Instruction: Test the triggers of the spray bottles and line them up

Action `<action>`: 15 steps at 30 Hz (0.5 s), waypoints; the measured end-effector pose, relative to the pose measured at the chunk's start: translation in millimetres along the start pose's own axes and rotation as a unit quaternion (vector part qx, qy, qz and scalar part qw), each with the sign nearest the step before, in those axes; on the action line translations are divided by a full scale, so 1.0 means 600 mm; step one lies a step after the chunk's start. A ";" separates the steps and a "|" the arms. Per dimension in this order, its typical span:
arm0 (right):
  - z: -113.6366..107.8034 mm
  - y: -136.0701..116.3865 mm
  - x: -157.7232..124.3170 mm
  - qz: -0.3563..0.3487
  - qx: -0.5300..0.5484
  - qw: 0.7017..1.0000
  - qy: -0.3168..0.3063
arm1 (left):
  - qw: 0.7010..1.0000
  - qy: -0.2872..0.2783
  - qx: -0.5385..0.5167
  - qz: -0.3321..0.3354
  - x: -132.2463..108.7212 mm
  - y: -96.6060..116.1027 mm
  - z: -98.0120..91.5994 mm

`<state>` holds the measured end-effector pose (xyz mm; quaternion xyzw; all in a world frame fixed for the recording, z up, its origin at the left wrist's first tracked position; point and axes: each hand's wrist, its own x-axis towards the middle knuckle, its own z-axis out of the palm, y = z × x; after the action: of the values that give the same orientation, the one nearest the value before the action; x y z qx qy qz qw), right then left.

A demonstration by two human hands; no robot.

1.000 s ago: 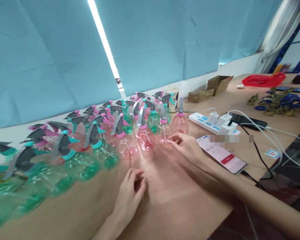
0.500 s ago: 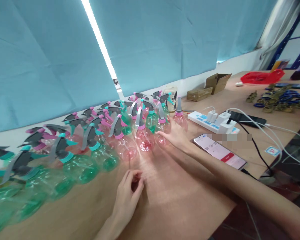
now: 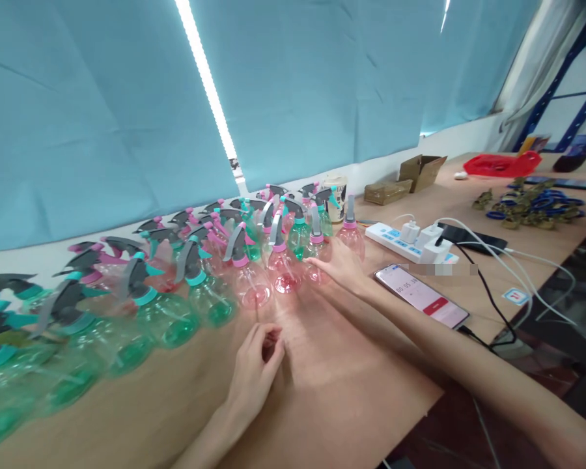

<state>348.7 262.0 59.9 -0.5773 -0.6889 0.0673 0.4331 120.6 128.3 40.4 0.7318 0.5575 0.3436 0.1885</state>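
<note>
My right hand (image 3: pixel 339 264) reaches to a pink spray bottle (image 3: pixel 317 251) standing at the front right of the group. Its thumb lies across the bottle's front and its fingers are at the right side, partly hidden. My left hand (image 3: pixel 258 358) rests on the brown tabletop, fingers curled towards the thumb, with nothing visible in it. Close by are another pink spray bottle (image 3: pixel 282 268) to the left and one (image 3: pixel 352 238) to the right. Green spray bottles (image 3: pixel 168 320) line the front left, their grey triggers upward.
Right of my right arm lies a phone (image 3: pixel 422 296) with a timer on its screen. Behind it is a white power strip (image 3: pixel 400 240) with chargers and cables. A paper cup (image 3: pixel 338 195), cardboard boxes (image 3: pixel 388 192) and a pile of blue-and-olive items (image 3: pixel 532 207) are farther back.
The view has shifted slightly, so the bottles on the left appear further right. Both hands keep nearly the same pose, the right one still at the same pink spray bottle.
</note>
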 end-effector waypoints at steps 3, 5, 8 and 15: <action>-0.012 -0.004 -0.018 -0.006 -0.029 1.000 0.004 | 1.000 0.011 -0.010 0.004 -0.003 0.002 -0.001; -0.024 -0.010 -0.041 -0.015 -0.054 0.998 0.004 | 1.000 0.018 -0.018 0.006 -0.003 0.002 -0.003; -0.041 -0.028 -0.087 -0.070 -0.071 0.995 0.011 | 0.999 0.031 -0.035 0.006 0.000 0.006 -0.010; -0.025 -0.115 -0.197 -0.113 0.031 0.993 -0.001 | 0.993 0.029 -0.107 0.027 0.006 0.052 -0.044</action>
<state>303.2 132.7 48.9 -0.4822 -0.7475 0.0403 0.4551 123.8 119.6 80.2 0.7119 0.5024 0.4279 0.2402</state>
